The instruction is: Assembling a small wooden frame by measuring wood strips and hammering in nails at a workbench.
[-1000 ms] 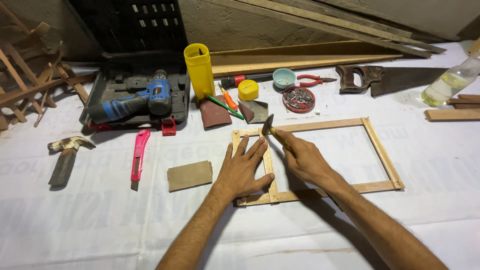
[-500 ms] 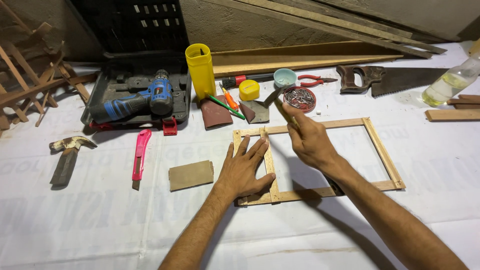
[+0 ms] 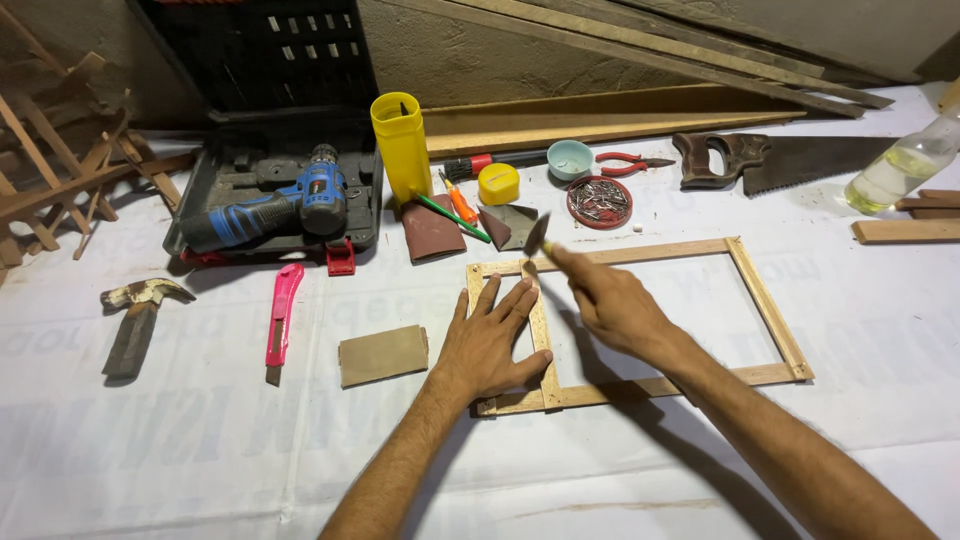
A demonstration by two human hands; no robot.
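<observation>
A rectangular wooden frame (image 3: 765, 305) lies flat on the white sheet, with an inner slat (image 3: 541, 340) near its left end. My left hand (image 3: 490, 340) presses flat on the frame's left section, fingers spread and thumb against the slat. My right hand (image 3: 610, 300) pinches a small flat grey piece (image 3: 537, 235), held at the top of the slat where it meets the top rail. I cannot tell whether the piece touches the wood.
Behind the frame are a round dish of nails (image 3: 598, 202), sandpaper pieces, a yellow tube (image 3: 402, 145), pliers (image 3: 625, 160) and a handsaw (image 3: 780, 160). On the left are a drill in its case (image 3: 270, 210), a pink utility knife (image 3: 280, 315), a hammer (image 3: 135, 315) and a sanding block (image 3: 382, 354).
My right hand rose toward the nail dish half a second ago and has come back down to the top of the slat. My left hand has stayed on the frame.
</observation>
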